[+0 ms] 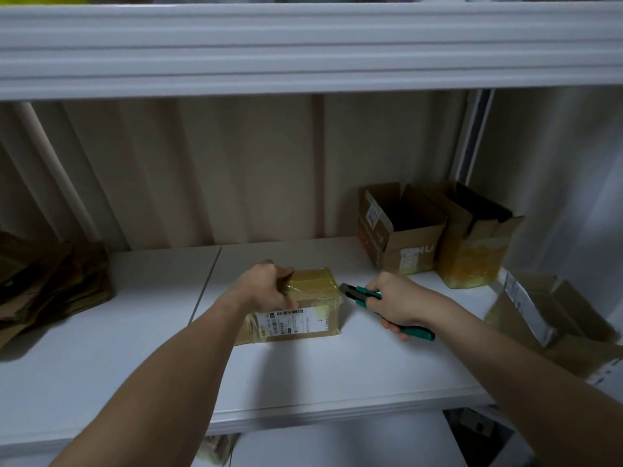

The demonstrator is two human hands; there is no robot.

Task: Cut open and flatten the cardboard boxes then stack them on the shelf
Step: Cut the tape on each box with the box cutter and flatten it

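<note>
The left hand (266,288) curls over the top left edge of a small sealed cardboard box (303,308), fingers wrapped round the far upper corner and thumb on the near face, clamped on it. The box stands on the white shelf (135,348), just right of a seam between two shelf boards. The right hand (397,303) grips a green utility knife (367,298), fingers closed round the handle; the dark blade end points left, just beside the box's upper right edge, and whether it touches cannot be told.

Left of the holding hand the shelf surface runs bare to a pile of flattened cardboard (50,288) at the far left edge. Nearer than both hands the board is bare up to its front lip. Beyond the knife hand, against the back wall, stand two open boxes (438,237), flaps up, touching each other. To the right of the knife hand another opened box (546,311) lies tilted at the shelf's right end. An upper shelf (303,48) spans overhead.

The held box is brown, wrapped in glossy yellowish clear tape across its top and down the sides. A white shipping label (290,321) with barcodes sits on its near face, just under the left hand's thumb.
</note>
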